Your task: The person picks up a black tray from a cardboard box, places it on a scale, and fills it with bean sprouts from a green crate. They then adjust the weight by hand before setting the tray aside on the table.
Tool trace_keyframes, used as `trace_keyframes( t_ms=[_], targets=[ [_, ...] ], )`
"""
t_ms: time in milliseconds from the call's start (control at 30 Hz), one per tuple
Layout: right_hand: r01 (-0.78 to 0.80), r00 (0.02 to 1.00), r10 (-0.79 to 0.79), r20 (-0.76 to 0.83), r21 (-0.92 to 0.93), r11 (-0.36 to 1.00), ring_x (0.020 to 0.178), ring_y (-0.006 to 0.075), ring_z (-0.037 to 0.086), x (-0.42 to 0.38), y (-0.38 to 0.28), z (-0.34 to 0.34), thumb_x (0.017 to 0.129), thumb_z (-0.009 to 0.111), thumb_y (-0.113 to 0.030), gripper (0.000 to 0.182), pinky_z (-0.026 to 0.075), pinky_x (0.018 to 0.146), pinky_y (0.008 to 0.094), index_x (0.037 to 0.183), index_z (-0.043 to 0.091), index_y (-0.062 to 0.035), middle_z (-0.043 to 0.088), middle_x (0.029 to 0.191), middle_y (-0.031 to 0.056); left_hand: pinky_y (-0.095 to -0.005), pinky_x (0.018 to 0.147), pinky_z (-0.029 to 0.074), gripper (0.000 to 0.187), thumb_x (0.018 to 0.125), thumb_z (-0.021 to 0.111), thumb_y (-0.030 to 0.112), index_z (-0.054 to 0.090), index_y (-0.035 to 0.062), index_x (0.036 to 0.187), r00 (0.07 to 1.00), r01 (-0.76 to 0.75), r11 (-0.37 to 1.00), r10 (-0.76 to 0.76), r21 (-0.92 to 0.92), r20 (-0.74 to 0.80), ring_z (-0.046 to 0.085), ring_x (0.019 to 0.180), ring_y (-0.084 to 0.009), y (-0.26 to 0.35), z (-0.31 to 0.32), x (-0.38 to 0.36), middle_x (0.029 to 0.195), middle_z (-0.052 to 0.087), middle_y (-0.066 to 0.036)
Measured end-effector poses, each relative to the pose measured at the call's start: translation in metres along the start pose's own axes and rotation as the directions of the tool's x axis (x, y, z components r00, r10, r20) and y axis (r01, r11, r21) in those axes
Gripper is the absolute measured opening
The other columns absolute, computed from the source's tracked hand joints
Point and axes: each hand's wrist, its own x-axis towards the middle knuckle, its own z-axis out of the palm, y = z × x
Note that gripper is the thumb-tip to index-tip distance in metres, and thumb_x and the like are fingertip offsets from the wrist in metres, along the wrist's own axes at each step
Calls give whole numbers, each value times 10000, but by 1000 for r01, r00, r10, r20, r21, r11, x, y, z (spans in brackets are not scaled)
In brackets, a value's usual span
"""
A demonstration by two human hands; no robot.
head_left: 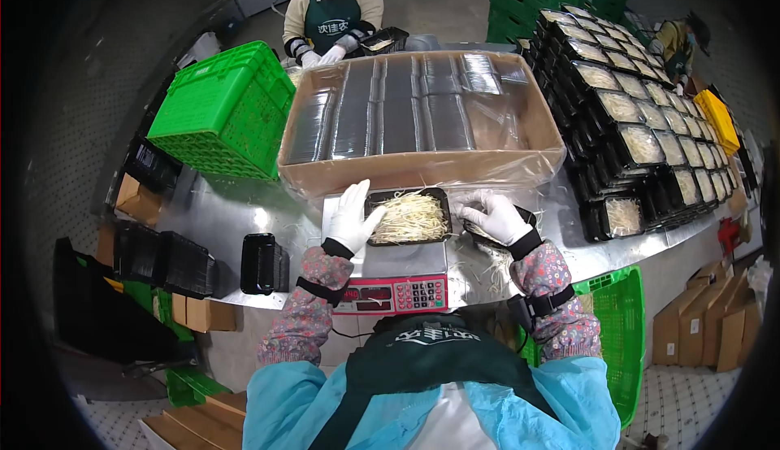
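Observation:
A black tray of bean sprouts point(410, 217) sits on the plate of a weighing scale with a red control panel point(390, 295). My left hand point(351, 219), in a white glove, is at the tray's left edge, fingers stretched and thumb against the rim. On the other side, my right hand point(497, 217), also gloved, has its fingers curled in near the tray's right edge; what they hold, if anything, is hidden. Beneath that hand lies another black tray point(526, 219), mostly covered, with loose sprouts point(487, 267) scattered on the metal table.
Beyond the scale stands a cardboard box point(422, 165) packed with stacked black trays. A green crate point(215, 108) is at the left, near empty black trays point(262, 263). Filled, wrapped trays point(642, 145) are piled high at the right. A co-worker point(333, 15) works across the table.

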Motion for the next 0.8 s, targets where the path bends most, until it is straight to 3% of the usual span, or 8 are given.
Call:
trace_keyframes(
  t_ms=[67, 133, 167, 267, 367, 400, 467, 800],
  targets=[
    [90, 996, -86, 26, -196, 976, 833, 290, 667, -1, -2, 6, 831, 673, -294, 547, 535, 736, 378, 1283, 525, -24, 664, 963, 197, -455, 1079, 326, 641, 871, 644, 328, 415, -6, 1368, 990, -115, 993, 116, 21, -86, 425, 1256, -406, -1, 19, 7, 1319, 493, -241],
    [168, 986, -151, 73, -379, 910, 953, 345, 637, -2, -5, 25, 825, 668, -310, 614, 513, 823, 410, 1333, 469, -29, 633, 1064, 221, -460, 1078, 325, 646, 871, 625, 376, 429, -8, 1352, 974, -223, 969, 220, 103, 46, 431, 1251, -398, 29, 27, 13, 1310, 498, -239],
    [94, 990, -44, 132, -410, 907, 1028, 372, 600, 1, -9, 32, 832, 652, -323, 637, 484, 879, 432, 1360, 438, -38, 607, 1122, 228, -473, 1056, 336, 653, 862, 616, 413, 447, -3, 1336, 943, -317, 941, 300, 115, 143, 454, 1216, -393, 39, 33, 14, 1288, 511, -234],
    [177, 980, -200, 7, -499, 849, 937, 336, 641, 12, 8, 51, 805, 648, -278, 545, 512, 804, 420, 1280, 517, -43, 650, 1016, 198, -479, 977, 367, 598, 836, 621, 425, 511, 23, 1265, 874, -466, 880, 441, 94, 205, 498, 1109, -352, 51, 54, 12, 1219, 547, -188],
    [81, 995, -29, 90, -646, 759, 830, 323, 668, 19, -20, 53, 785, 624, -222, 336, 527, 731, 419, 1081, 638, -64, 685, 864, 145, -467, 937, 383, 572, 831, 609, 439, 529, 54, 1246, 870, -409, 908, 359, 88, 338, 497, 1094, -327, 51, 48, 26, 1209, 554, -147],
    [140, 985, -170, 28, -703, 697, 750, 317, 676, 26, -2, 68, 773, 601, -193, 152, 531, 680, 422, 844, 691, -93, 684, 746, 109, -467, 937, 383, 572, 831, 609, 439, 529, 54, 1246, 867, -414, 906, 365, 84, 339, 497, 1094, -327, 53, 48, 27, 1209, 554, -147],
    [85, 994, -103, 20, -738, 670, 756, 306, 677, 35, -4, 72, 770, 603, -202, 145, 530, 679, 421, 749, 702, -98, 682, 752, 122, -459, 909, 389, 567, 832, 598, 454, 531, 79, 1252, 866, -414, 901, 345, 132, 363, 494, 1089, -319, 54, 48, 31, 1210, 555, -123],
    [136, 986, -165, 15, -638, 758, 753, 335, 657, 7, -35, 13, 781, 625, -246, 165, 522, 692, 435, 755, 691, -97, 667, 753, 149, -465, 948, 381, 744, 795, 618, 541, 458, 71, 1349, 872, -371, 926, 323, 67, 367, 490, 1140, -324, 54, 42, 27, 1245, 542, -143]
  ],
)
